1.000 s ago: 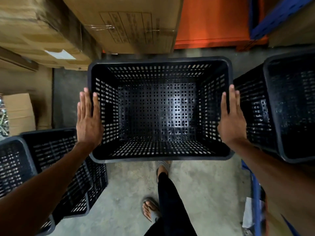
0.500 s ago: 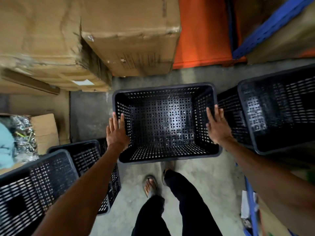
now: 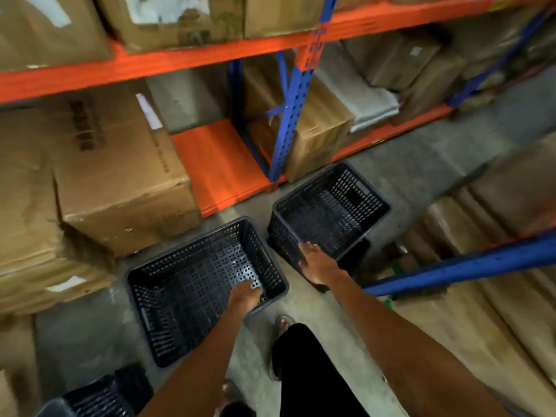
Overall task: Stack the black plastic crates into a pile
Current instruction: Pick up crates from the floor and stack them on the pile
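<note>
A black perforated crate [image 3: 192, 284] sits open side up on the concrete floor in front of me. My left hand [image 3: 245, 296] is at its near right rim, fingers curled over the edge into the crate. A second black crate [image 3: 331, 212] stands just to the right, beside the shelf post. My right hand [image 3: 316, 263] lies flat at that crate's near left corner, fingers spread and holding nothing. A third black crate [image 3: 99, 395] shows partly at the bottom left.
An orange and blue storage rack [image 3: 288, 121] with cardboard boxes [image 3: 120, 176] stands right behind the crates. A blue beam [image 3: 466, 263] and brown paper rolls [image 3: 481, 311] are at the right. My legs and sandalled feet [image 3: 282, 323] stand on the floor [image 3: 90, 326] near the crates.
The crate held between both flat palms has gone down onto the floor. My right hand left it and moved to the crate on the right. The view has pulled back.
</note>
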A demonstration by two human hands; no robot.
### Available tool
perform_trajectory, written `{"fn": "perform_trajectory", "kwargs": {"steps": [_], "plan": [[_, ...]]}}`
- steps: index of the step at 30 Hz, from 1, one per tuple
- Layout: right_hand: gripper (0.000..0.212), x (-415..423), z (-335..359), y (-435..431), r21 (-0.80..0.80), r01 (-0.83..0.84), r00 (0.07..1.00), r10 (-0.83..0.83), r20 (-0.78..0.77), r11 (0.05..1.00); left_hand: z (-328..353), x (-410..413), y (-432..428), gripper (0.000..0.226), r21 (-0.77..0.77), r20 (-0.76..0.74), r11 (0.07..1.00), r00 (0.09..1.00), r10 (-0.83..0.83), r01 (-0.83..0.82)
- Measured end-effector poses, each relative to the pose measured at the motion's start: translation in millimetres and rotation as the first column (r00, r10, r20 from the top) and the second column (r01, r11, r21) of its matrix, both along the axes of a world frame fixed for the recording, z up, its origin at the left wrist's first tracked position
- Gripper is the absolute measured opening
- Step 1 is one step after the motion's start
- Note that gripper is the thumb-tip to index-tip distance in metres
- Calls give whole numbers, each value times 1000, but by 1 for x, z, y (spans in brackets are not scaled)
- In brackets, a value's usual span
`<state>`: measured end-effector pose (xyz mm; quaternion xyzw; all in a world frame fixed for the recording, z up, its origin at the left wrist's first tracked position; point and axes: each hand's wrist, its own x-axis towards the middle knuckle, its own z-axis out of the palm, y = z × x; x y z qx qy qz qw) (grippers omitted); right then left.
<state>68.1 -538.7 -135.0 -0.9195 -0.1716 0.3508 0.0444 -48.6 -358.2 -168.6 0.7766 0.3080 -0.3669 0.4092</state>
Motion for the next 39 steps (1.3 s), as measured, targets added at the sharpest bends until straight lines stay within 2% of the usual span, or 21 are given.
{"fn": "perform_trajectory", "kwargs": {"steps": [6,9,13,15,18,22,26,29,31,34,37,39], "plan": [[67,109,0,-85,-47,200,979,-197,61,979,-2,82,-51,44,-51,24,987,988,153,-151],[70,175,-29,-113,-68,188,980,-182,85,980,-27,131,-68,45,-35,19,968,968,250,-250],[71,278,-87,-147,-139,159,982,-143,120,977,-78,203,-82,47,-58,-12,898,900,436,-436],[71,321,-112,-165,-175,117,984,-90,155,978,-109,232,-89,48,-53,-59,880,881,470,-473],[73,387,-156,-193,-225,69,985,-31,170,972,-161,270,-105,48,62,-130,879,869,477,-473],[79,457,-212,-219,-215,135,970,-84,229,967,-208,294,-129,65,50,-180,799,782,597,-599],[77,497,-258,-237,-119,271,951,-246,189,955,-245,290,-151,71,88,-244,727,693,678,-681],[55,507,-278,-250,-13,407,892,-395,220,913,-261,287,-164,48,139,-237,610,572,786,-780],[39,511,-286,-258,43,392,884,-390,260,919,-263,289,-167,29,165,-223,541,503,835,-825],[29,512,-281,-268,111,329,908,-347,236,938,-258,293,-162,9,195,-201,556,522,829,-808],[33,514,-247,-273,95,344,904,-357,237,934,-241,299,-143,8,193,-177,595,569,803,-780],[38,512,-206,-275,78,356,897,-364,251,931,-220,307,-126,17,178,-167,625,603,780,-760]]}}
